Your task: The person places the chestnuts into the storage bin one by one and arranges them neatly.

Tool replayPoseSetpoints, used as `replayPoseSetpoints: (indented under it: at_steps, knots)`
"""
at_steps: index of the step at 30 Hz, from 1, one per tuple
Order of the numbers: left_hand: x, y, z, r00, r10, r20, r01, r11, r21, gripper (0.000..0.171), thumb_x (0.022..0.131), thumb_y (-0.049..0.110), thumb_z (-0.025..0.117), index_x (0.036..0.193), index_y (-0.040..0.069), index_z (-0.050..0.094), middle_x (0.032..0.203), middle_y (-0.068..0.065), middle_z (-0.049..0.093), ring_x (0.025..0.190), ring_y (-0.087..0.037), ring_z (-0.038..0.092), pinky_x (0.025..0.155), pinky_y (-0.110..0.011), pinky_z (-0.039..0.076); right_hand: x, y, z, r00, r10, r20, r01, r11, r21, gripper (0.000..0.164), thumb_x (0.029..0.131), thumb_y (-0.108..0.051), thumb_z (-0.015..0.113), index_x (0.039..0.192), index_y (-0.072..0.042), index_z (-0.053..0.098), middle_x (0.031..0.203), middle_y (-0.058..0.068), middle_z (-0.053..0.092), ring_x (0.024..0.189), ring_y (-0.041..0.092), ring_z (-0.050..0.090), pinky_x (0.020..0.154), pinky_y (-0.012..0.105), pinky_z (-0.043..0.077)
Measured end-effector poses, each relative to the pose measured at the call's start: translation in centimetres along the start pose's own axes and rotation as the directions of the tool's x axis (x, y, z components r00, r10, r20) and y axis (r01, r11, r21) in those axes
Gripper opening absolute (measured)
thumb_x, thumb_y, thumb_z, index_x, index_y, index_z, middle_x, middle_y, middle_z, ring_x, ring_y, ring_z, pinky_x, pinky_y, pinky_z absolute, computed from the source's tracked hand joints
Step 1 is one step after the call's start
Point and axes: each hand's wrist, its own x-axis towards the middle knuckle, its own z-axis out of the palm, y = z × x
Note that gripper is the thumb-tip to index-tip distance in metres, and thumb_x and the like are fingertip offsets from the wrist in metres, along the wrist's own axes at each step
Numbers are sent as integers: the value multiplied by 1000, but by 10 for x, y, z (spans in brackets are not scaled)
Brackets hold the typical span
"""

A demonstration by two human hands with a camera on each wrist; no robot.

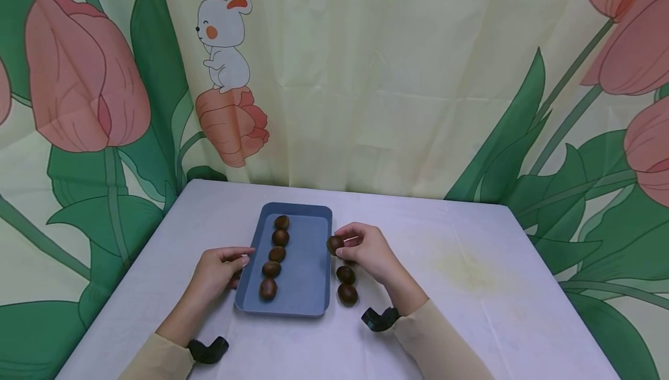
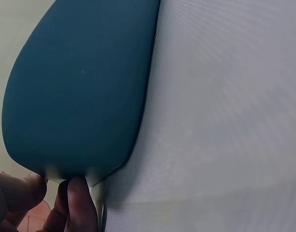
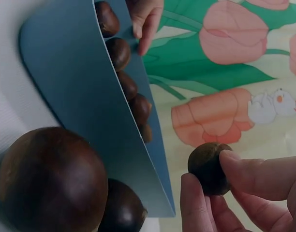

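Note:
A blue rectangular tray (image 1: pixel 308 264) lies on the table, with a column of several brown chestnuts (image 1: pixel 268 289) along its left side. My left hand (image 1: pixel 214 272) grips the tray's left rim, thumb and fingertips (image 2: pixel 82 205) at the wall in the left wrist view. Just off the right rim, my right hand (image 1: pixel 371 252) pinches a chestnut (image 3: pixel 208 166) between thumb and fingers, held above the table. Two more chestnuts (image 1: pixel 347 294) lie on the tabletop beside the tray; another, mostly hidden, shows beneath the right hand.
A white cloth covers the table (image 1: pixel 439 333), with a faint yellowish stain (image 1: pixel 465 269) at the right. Behind it hangs a curtain (image 1: pixel 366 78) printed with tulips and a rabbit on a carrot. Each wrist wears a black camera mount (image 1: pixel 209 350).

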Motion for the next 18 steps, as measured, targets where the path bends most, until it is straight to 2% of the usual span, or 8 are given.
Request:
replayPoseSetpoints:
  at_steps: [8, 18]
  knots:
    - [0, 0, -1, 1000, 2, 0, -2, 1000, 9, 29, 104, 9, 69, 132, 6, 77, 125, -23, 74, 84, -15, 69, 63, -30, 62, 17, -6, 13, 1000, 1, -26, 0, 998, 70, 27, 89, -2, 82, 115, -10, 79, 113, 9, 77, 100, 23, 71, 78, 28, 58]
    - [0, 1, -2, 1000, -2, 7, 2, 1000, 12, 29, 104, 9, 69, 132, 7, 77, 126, -22, 74, 85, -15, 68, 62, -30, 62, 34, -14, 28, 1000, 0, -29, 3, 997, 81, 28, 90, -1, 81, 116, -11, 79, 116, 12, 74, 102, 25, 70, 81, 30, 64]
